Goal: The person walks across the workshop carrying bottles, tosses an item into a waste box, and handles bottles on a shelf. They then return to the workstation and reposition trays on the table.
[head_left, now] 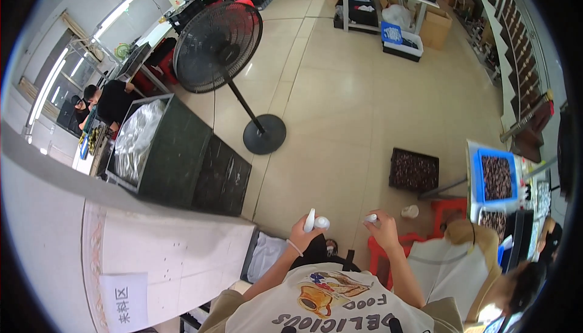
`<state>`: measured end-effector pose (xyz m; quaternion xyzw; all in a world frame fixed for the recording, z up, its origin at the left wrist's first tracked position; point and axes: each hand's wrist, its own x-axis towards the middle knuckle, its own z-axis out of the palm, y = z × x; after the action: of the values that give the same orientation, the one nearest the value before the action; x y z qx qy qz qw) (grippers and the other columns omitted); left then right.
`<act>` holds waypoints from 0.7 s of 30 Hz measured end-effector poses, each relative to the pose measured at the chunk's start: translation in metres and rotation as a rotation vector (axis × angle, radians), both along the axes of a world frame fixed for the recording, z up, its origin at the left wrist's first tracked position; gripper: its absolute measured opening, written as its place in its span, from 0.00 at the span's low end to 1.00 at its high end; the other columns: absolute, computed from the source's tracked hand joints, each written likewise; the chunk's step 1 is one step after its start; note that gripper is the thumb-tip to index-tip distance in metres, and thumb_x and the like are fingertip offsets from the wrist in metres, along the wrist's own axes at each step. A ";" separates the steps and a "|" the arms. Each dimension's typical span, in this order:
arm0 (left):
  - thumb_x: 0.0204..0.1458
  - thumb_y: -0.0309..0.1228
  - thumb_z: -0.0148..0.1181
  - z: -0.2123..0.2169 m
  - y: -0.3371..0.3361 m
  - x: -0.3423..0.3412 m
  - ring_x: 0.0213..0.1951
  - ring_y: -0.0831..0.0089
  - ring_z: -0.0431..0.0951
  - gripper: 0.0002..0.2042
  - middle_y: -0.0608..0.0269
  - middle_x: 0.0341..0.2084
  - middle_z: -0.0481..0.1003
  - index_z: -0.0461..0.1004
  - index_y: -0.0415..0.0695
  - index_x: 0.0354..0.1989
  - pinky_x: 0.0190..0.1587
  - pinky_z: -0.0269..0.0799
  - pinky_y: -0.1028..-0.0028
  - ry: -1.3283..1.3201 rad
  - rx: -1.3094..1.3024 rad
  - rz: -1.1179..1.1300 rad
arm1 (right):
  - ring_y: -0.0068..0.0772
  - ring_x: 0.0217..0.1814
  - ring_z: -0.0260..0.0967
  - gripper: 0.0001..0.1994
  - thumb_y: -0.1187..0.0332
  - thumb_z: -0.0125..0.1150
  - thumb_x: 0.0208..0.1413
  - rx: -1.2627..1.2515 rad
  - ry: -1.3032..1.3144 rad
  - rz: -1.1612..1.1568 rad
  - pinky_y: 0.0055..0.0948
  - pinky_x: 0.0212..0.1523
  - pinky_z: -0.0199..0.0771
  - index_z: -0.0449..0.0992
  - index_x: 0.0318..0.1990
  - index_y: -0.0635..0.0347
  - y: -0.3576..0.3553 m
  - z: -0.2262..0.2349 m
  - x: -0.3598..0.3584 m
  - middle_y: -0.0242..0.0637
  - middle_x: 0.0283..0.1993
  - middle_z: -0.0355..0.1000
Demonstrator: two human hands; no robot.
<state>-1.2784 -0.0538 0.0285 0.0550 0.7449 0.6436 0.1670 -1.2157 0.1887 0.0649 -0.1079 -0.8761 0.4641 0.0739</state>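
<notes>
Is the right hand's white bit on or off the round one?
Off: beige floor shows between the small white plastic-looking piece in the right hand and the rounded white part in the left hand.

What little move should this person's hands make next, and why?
Probably bring the right hand a little closer to the left hand. The right pinches a small white piece, while the left holds a slim white piece beside a rounded white piece; the hands are apart, so closing that gap would bring the pieces together. Whether they fit, I cannot tell.
</notes>
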 end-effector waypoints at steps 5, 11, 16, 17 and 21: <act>0.39 0.29 0.66 -0.025 0.042 -0.110 0.34 0.78 0.72 0.18 0.65 0.31 0.73 0.70 0.40 0.39 0.40 0.68 0.76 -0.157 0.107 -0.004 | 0.37 0.31 0.70 0.11 0.73 0.64 0.39 -0.058 0.020 0.020 0.29 0.32 0.70 0.72 0.32 0.63 0.039 -0.015 -0.132 0.42 0.31 0.71; 0.39 0.27 0.65 -0.042 0.115 -0.294 0.35 0.77 0.72 0.18 0.64 0.32 0.74 0.69 0.39 0.40 0.40 0.68 0.76 -0.097 0.010 -0.062 | 0.35 0.30 0.70 0.10 0.73 0.64 0.39 -0.039 -0.030 0.043 0.27 0.32 0.69 0.73 0.32 0.63 0.090 -0.030 -0.280 0.41 0.29 0.71; 0.39 0.29 0.65 -0.027 0.181 -0.448 0.36 0.76 0.72 0.19 0.63 0.32 0.73 0.69 0.40 0.40 0.41 0.68 0.76 -0.231 0.250 -0.077 | 0.37 0.29 0.69 0.10 0.71 0.63 0.40 -0.064 -0.094 0.057 0.29 0.32 0.68 0.73 0.31 0.62 0.142 -0.003 -0.397 0.41 0.29 0.70; 0.39 0.29 0.66 -0.027 0.193 -0.474 0.35 0.76 0.72 0.19 0.63 0.32 0.73 0.69 0.40 0.40 0.40 0.68 0.76 -0.142 0.157 -0.072 | 0.37 0.29 0.69 0.10 0.71 0.64 0.40 -0.047 -0.108 0.062 0.29 0.32 0.68 0.73 0.31 0.62 0.152 0.000 -0.422 0.41 0.29 0.70; 0.39 0.30 0.66 -0.038 0.240 -0.585 0.34 0.77 0.73 0.18 0.63 0.31 0.73 0.70 0.41 0.40 0.38 0.69 0.77 0.036 -0.011 -0.081 | 0.36 0.30 0.70 0.10 0.71 0.65 0.39 -0.039 -0.108 0.037 0.28 0.33 0.69 0.73 0.31 0.62 0.200 -0.005 -0.540 0.40 0.30 0.71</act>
<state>-1.8638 0.1866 -0.0092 0.0956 0.7485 0.6311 0.1797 -1.7556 0.3892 0.0599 -0.1179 -0.8715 0.4757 0.0157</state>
